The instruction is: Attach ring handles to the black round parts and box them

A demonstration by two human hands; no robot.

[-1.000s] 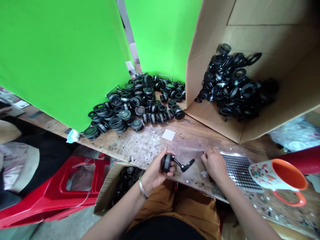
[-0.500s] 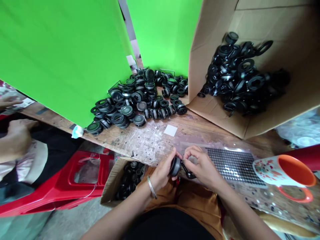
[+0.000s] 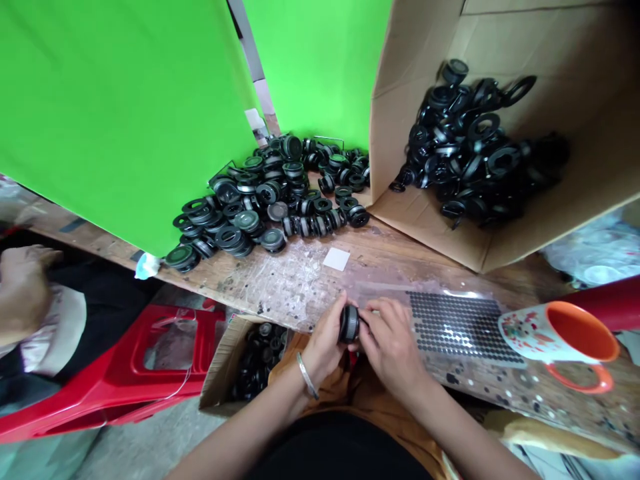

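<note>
Above my lap, at the table's front edge, my left hand (image 3: 325, 343) grips a black round part (image 3: 349, 325) with a ribbed rim, which stands on edge. My right hand (image 3: 393, 343) is closed, its fingertips pressed against the part's right side. Whether a smaller piece is also between those fingers is hidden. Close to my right hand lies a clear sheet (image 3: 450, 327) covered in rows of small black dots. A small white square (image 3: 337, 259) rests on the table beyond my hands.
A pile of similar black round parts (image 3: 245, 223) covers the table at back left. The large cardboard box (image 3: 425, 243) holds more. Right: an orange-and-white mug (image 3: 530, 333). Below left: a smaller carton (image 3: 215, 380), a red stool (image 3: 125, 353), another person's hand (image 3: 25, 280). Green panels (image 3: 125, 120) stand behind.
My right hand has moved in against the round part. The small black piece with a rounded end that hung below its fingers is now out of sight. The view has shifted slightly.
</note>
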